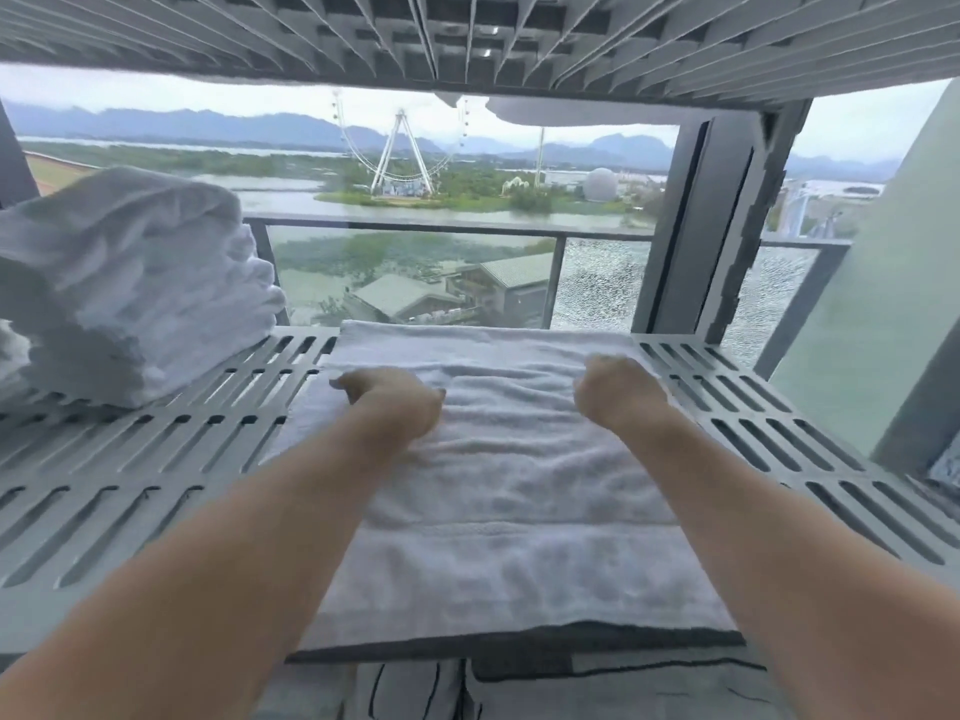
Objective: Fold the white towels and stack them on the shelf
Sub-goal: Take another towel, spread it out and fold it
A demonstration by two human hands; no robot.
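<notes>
Folded white terry towel lying centred on the grey slotted metal shelf, reaching its front edge. Left hand and right hand, fingers curled and grasping nothing, press it flat; the stack of folded white towels occupies the rear left corner.

Head view: folded white towel lies flat on the grey slotted shelf, roughly centred, near edge at the shelf's front lip. Both bare forearms reach in over it. Left hand rests on the towel's left part near the far end, fingers curled down, fingertips toward the left edge. Right hand is on the right part, knuckles up, fingers bent under; can't tell if it pinches any cloth. Stack of folded white towels sits at far left of the same shelf, apart from the flat one. Another slotted shelf overhead. Behind: window, balcony railing, ferris wheel, water, hills.
</notes>
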